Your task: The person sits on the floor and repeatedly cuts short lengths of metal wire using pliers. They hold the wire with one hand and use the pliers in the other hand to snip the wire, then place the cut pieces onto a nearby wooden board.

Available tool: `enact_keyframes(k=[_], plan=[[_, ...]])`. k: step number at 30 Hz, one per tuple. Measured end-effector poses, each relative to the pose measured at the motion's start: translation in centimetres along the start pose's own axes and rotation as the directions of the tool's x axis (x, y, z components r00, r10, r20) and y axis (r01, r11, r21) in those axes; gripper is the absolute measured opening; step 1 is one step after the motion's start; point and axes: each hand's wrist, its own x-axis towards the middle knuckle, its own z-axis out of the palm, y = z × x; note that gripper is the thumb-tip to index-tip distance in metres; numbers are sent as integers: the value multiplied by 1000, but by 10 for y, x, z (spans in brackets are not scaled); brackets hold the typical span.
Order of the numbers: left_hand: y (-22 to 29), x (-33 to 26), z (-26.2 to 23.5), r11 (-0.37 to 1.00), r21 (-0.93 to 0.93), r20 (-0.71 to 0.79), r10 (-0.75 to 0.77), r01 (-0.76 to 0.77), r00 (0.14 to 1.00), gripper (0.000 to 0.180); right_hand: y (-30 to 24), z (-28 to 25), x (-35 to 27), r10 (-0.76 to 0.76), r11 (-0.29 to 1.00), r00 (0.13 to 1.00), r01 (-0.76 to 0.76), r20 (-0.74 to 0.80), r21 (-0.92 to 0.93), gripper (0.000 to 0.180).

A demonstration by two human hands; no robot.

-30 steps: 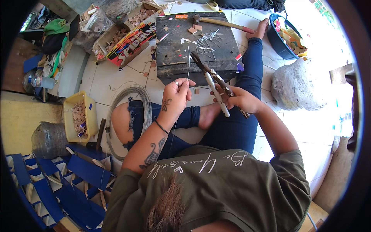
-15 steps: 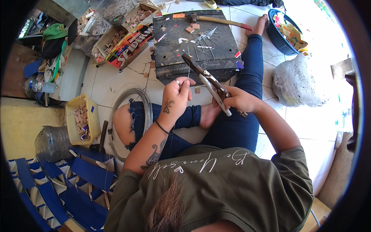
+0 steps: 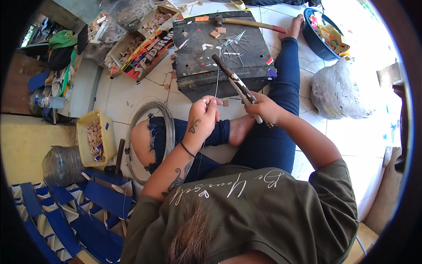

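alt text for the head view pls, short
A person seated on a tiled floor holds a thin straight wire pinched upright in the left hand and long-handled metal pliers in the right hand, over a dark square work board strewn with cut wire pieces. A hammer lies on the board's far edge; a grey wire coil lies at the left knee.

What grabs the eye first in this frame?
At centre, the left hand pinches a thin wire upright while the right hand grips long pliers pointing at the dark work board ahead. A hammer lies along the board's far edge, and a wire coil rests by the left knee.
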Motion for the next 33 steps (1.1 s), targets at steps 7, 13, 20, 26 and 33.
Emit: enact_keyframes(k=[7,13,20,26,33], plan=[[1,5,4,995,-90,-33,-54,51,998,21,4,1,5,39,999,999,-40,-25,-13,28],[2,5,4,988,-143,-9,-54,52,999,21,2,5,2,21,999,1000,-21,-4,-24,30],[7,8,-5,986,-164,-13,-13,11,1000,22,-9,-11,-20,-39,991,968,6,246,132,68],[12,9,-3,993,-119,-29,16,-20,999,22,-13,-10,-31,-18,996,959,-7,282,85,60],[12,12,-3,997,40,-28,65,-64,997,21,-17,-8,-26,-63,998,955,53,289,43,58]])
